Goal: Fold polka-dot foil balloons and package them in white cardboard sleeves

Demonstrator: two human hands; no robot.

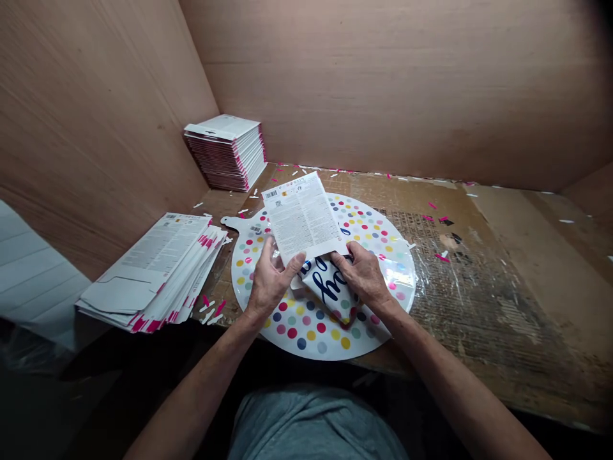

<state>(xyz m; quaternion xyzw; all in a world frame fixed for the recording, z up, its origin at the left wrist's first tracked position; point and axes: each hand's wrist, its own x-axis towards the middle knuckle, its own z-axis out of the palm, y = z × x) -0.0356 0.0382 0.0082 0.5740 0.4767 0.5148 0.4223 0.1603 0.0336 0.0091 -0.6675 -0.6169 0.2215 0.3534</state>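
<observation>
As printed card (305,216) lay over folded balloon (328,285), left hand (269,276) clamped card's 7 o'clock corner, probably steadying it; right hand (364,273) at 5 o'clock, finger grip unclear. Flat balloon (311,335) lay beneath; back pile (228,155) at 10 o'clock, near pile (152,268) at 8, presumably for reach.

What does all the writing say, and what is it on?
"y": navy script letter on the folded, shiny white dotted sheet; neighbouring letters partly hidden.
Too small: print on the white rectangular paper card.
Too small: print on the tall white-and-pink card stack and fanned white-and-pink card pile.
Too small: barcode on the round white dotted sheet.
Too blurred: print on the brown cardboard table cover.
</observation>
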